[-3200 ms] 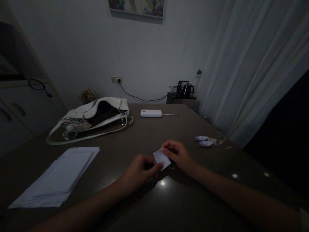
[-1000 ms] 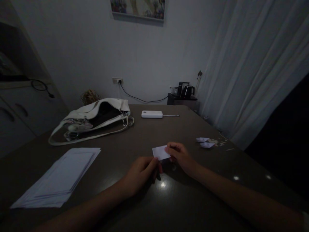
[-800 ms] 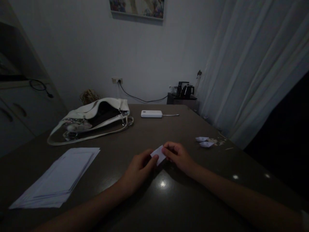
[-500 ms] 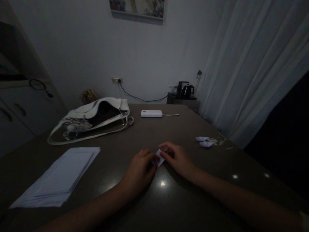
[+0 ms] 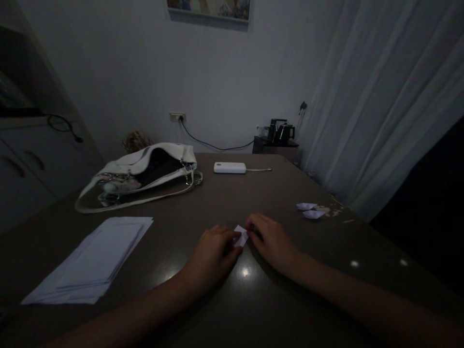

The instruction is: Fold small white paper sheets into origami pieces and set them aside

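Observation:
A small folded piece of white paper [image 5: 240, 236] lies between my hands over the middle of the table. My left hand [image 5: 216, 249] pinches its left side between thumb and fingers. At the paper's right corner, my right hand [image 5: 270, 239] has thumb and index finger closed on the edge. The fingertips partly cover the paper, so its full shape is hidden. Off to the right rest two small folded paper boats [image 5: 313, 214], side by side. A stack of white paper sheets [image 5: 97, 256] lies to the left of my left forearm.
A white handbag [image 5: 145, 169] with its strap looped out sits at the back left of the dark table [image 5: 217, 198]. Behind the paper lies a white power bank [image 5: 229, 167] with a short cable. Black kettles [image 5: 284, 134] stand beyond the far edge, near a curtain [image 5: 362, 106].
My right hand has shifted slightly right, from over the paper to its right corner, so more of the paper shows. My left hand keeps its pinch. The whole view has moved slightly.

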`<state>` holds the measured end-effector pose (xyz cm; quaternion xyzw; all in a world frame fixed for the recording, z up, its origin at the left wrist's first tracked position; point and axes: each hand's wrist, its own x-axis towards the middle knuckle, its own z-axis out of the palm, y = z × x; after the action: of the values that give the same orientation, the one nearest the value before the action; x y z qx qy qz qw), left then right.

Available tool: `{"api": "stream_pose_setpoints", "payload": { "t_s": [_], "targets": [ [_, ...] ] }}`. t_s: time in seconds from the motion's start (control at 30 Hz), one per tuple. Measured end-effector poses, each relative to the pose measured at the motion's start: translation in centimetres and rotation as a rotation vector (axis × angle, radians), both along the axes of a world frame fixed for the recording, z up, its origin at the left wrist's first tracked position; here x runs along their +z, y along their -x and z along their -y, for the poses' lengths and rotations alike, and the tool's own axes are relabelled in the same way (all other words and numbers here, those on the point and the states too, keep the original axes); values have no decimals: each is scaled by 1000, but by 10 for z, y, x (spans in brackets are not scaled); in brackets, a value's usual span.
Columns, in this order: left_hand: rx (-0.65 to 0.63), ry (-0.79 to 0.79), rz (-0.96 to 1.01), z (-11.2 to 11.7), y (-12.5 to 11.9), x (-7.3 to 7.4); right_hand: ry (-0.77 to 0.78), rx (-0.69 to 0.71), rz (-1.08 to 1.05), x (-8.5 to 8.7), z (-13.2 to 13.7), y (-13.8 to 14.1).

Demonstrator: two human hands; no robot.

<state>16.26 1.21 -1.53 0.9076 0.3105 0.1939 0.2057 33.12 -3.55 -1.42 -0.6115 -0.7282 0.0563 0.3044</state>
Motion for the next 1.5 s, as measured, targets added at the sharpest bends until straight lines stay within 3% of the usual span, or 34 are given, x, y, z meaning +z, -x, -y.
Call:
{"api": "stream_pose_setpoints", "payload": {
  "t_s": [0.73, 1.0, 1.17, 1.37, 1.5],
  "targets": [
    [-13, 50, 115, -1, -1, -1, 31, 63, 105, 3, 10, 12],
    [-9, 51, 67, -1, -1, 1, 32, 98, 20, 1, 15, 18],
    [-8, 39, 96, 0, -1, 2, 21, 35, -110, 3, 9, 11],
    [-12, 43, 89, 0, -1, 2, -20, 83, 88, 2, 9, 10],
    [7, 45, 73, 0, -1, 1, -14, 26, 140, 2, 8, 7]
  ]
}}
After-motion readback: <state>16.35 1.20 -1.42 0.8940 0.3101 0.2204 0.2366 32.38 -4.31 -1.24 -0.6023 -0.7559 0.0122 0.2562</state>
